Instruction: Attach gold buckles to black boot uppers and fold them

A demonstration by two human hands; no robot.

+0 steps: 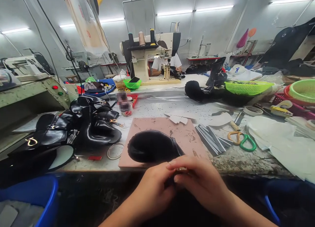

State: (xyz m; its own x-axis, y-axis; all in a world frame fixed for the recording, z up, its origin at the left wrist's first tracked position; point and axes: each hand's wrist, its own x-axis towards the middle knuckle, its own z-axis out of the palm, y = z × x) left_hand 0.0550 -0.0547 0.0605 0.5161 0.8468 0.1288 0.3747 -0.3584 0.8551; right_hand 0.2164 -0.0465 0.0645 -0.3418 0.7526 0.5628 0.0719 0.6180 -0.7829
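A black leather boot upper [151, 145] lies with its rounded, scalloped toe end on the pink board [141, 123]; its narrower end runs toward me and under my hands. My left hand [157, 184] is closed around that near part at the board's front edge. Against it, my right hand [204, 184] is closed too, thumb and fingers pinching at the same spot. A small metallic glint shows between the right fingers, too small to name. Both hands hide most of the upper's near end.
Glossy black boot uppers [98, 131] are piled left, near a tape roll [115, 150]. On the right lie grey strips [213, 140], scissors [247, 143] and white sheets [273, 135]. A green basket [248, 88] stands behind. Across the table, a person [157, 64] sits at a sewing machine [140, 61].
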